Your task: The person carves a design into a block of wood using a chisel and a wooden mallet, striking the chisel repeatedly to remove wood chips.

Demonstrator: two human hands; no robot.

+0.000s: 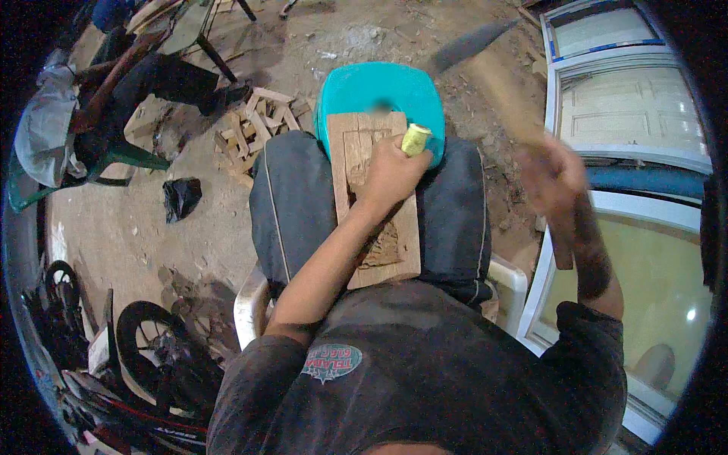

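Carved wooden board (402, 233) sits frame centre, long axis running up-frame, top leaning slightly left. Your left hand (393, 173), nearer, lies over it gripping a yellow handle (416, 141); upper right, a blurred wooden-handled tool (506, 92) fills your right hand (560, 178), well apart.

From here I count two hands, one left hand (396, 171) and one right hand (555, 176); one carved board (341, 171), one yellow-handled tool (416, 141), one blurred wooden tool (506, 95), one turquoise stool (353, 85), one white chair (511, 290), one green chair (125, 154), one black bag (182, 202); wood scraps (262, 125) too jumbled to number.
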